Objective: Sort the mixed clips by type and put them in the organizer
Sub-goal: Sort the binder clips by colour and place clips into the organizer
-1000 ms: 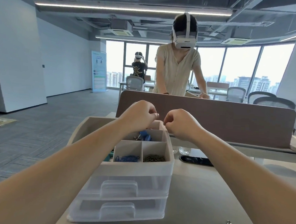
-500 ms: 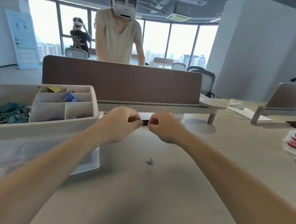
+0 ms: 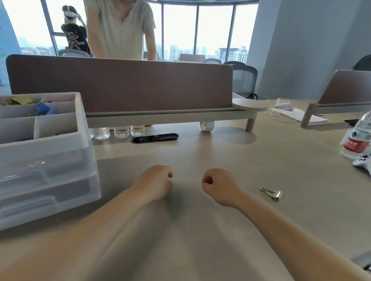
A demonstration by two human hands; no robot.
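left hand (image 3: 155,182) pinches a tiny silvery clip (image 3: 171,180), likely for the organizer (image 3: 49,142) at nine o'clock; right hand (image 3: 217,185) clenched empty; binder clip (image 3: 272,193) waits at three.

Left hand (image 3: 153,183) pinching small silver clip (image 3: 170,180), right hand (image 3: 219,187) fisted, gold binder clip (image 3: 272,194) nearby, organizer (image 3: 38,148) far left
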